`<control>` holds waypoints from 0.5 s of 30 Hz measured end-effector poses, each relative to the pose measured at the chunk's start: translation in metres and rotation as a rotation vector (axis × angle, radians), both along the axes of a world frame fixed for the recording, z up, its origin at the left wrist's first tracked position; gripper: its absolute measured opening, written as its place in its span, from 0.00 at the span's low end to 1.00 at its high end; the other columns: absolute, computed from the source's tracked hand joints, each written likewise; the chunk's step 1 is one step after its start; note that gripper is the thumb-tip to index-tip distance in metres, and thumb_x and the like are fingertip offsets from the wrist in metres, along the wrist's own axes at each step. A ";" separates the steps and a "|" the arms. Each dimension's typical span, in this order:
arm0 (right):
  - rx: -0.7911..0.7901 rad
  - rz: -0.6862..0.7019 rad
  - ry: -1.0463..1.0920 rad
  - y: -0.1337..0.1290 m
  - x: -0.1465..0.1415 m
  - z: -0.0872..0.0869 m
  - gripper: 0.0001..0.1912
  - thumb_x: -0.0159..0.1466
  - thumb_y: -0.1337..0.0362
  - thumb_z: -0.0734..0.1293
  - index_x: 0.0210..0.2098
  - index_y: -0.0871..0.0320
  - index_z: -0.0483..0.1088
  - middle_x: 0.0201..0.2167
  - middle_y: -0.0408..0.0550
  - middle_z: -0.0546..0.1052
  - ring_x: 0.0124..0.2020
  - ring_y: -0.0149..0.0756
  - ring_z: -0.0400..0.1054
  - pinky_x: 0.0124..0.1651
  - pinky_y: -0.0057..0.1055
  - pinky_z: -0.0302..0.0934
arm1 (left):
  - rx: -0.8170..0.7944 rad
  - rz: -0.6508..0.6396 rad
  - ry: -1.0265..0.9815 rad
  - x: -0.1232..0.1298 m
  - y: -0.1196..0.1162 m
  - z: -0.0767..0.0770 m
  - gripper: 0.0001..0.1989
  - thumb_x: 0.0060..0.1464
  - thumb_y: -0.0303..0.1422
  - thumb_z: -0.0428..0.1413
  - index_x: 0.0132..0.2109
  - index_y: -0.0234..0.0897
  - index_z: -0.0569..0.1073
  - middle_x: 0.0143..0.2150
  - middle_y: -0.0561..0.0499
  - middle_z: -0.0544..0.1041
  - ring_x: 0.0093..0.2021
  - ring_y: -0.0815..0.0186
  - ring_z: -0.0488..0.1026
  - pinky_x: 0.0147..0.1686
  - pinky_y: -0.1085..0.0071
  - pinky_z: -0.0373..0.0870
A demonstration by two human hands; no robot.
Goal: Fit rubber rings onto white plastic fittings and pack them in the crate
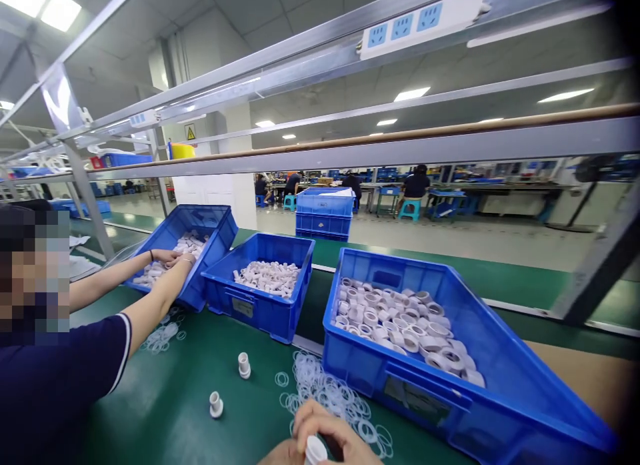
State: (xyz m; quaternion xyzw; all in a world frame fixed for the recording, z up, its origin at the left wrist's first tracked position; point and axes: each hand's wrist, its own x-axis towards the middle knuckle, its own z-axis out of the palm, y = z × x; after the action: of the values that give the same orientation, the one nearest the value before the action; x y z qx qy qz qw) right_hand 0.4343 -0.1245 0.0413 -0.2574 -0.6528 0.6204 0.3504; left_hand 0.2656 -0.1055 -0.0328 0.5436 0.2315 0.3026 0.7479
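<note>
At the bottom edge, a white plastic fitting [315, 449] with a round open end sits between my two hands. My right hand [345, 439] curls its fingers around the fitting. My left hand [281, 453] closes on it from the left, mostly cut off by the picture's edge. Just beyond my hands lies a loose pile of thin clear rings [325, 388]. Two white fittings stand on the green table to the left, a nearer one [216, 405] and a farther one [244, 365].
A large blue bin [420, 378] of wide white rings stands at right. A blue bin [260, 311] of small white tubular parts is in the middle. On the left, a co-worker's hands [175, 257] reach into a tilted blue bin [220, 231]. Metal rails [320, 159] cross above.
</note>
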 end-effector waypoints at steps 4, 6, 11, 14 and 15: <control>-0.004 0.012 0.027 0.004 0.003 -0.011 0.34 0.50 0.33 0.68 0.48 0.46 0.70 0.47 0.47 0.69 0.49 0.47 0.65 0.54 0.38 0.59 | -0.028 0.050 -0.012 -0.020 0.003 0.030 0.25 0.48 0.55 0.58 0.35 0.35 0.69 0.23 0.53 0.65 0.21 0.71 0.61 0.21 0.73 0.58; 0.055 -0.170 -0.053 0.015 0.008 -0.026 0.34 0.56 0.34 0.64 0.53 0.47 0.66 0.50 0.49 0.70 0.51 0.46 0.65 0.55 0.38 0.58 | 0.038 0.166 0.061 -0.047 0.018 0.056 0.25 0.50 0.54 0.57 0.40 0.35 0.67 0.27 0.51 0.69 0.22 0.70 0.65 0.23 0.73 0.63; 0.326 -0.588 -0.585 0.042 0.024 -0.072 0.17 0.65 0.48 0.59 0.43 0.51 0.69 0.37 0.47 0.73 0.35 0.39 0.68 0.38 0.33 0.63 | 0.713 0.567 1.112 -0.134 0.072 0.083 0.08 0.57 0.35 0.50 0.39 0.37 0.70 0.37 0.49 0.71 0.37 0.65 0.70 0.39 0.70 0.65; 0.406 -0.589 -0.699 0.045 0.031 -0.084 0.13 0.66 0.52 0.58 0.41 0.50 0.69 0.38 0.46 0.73 0.35 0.37 0.69 0.37 0.30 0.64 | 0.751 0.515 1.434 -0.165 0.090 0.068 0.05 0.48 0.25 0.52 0.34 0.36 0.71 0.38 0.47 0.71 0.37 0.60 0.71 0.37 0.68 0.63; 0.430 -0.579 -0.709 0.044 0.032 -0.085 0.12 0.66 0.53 0.58 0.40 0.49 0.69 0.38 0.46 0.73 0.36 0.37 0.70 0.36 0.29 0.64 | 0.742 0.490 1.446 -0.168 0.093 0.065 0.06 0.46 0.24 0.53 0.34 0.36 0.72 0.37 0.47 0.72 0.36 0.59 0.72 0.36 0.68 0.63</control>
State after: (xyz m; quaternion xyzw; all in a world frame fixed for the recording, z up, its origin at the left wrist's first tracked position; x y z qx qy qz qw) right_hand 0.4659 -0.0801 -0.0432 -0.5447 -0.7464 0.2236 0.3102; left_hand 0.0972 -0.0128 0.0318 0.7480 0.6495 0.0905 0.1024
